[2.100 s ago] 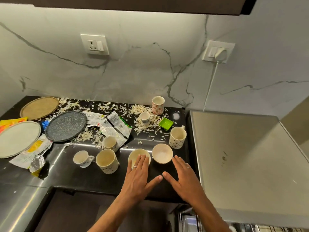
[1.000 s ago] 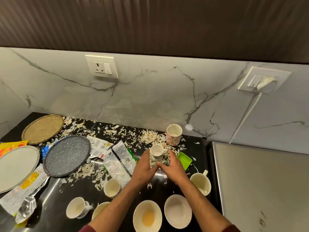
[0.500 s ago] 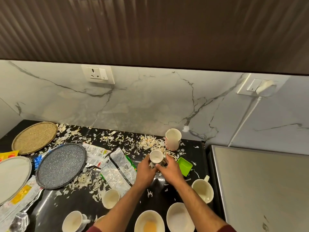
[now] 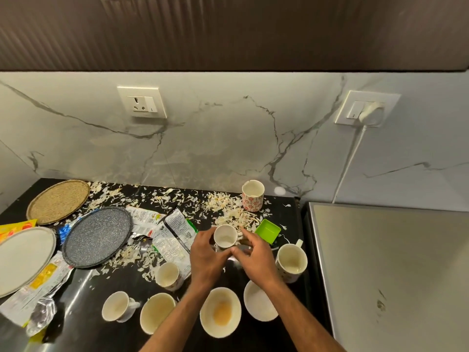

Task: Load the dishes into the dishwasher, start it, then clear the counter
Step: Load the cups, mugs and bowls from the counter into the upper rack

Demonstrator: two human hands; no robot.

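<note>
Both hands have moved from the front bowls to the back of the table (image 4: 83, 280), where the left hand (image 4: 206, 260) and right hand (image 4: 255, 260) now grip the small white cup (image 4: 225, 237), so gathering dishes begins.

Two bare forearms, left grip (image 4: 206, 261), right grip (image 4: 256, 260), no sleeves visible

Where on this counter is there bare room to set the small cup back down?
Bare black counter shows between the speckled plate and the handled cup. The steel top at right is bare. Crowded: shreds and wrappers at the back, bowls in front. Both hands, left and right, hold the small cup.
</note>
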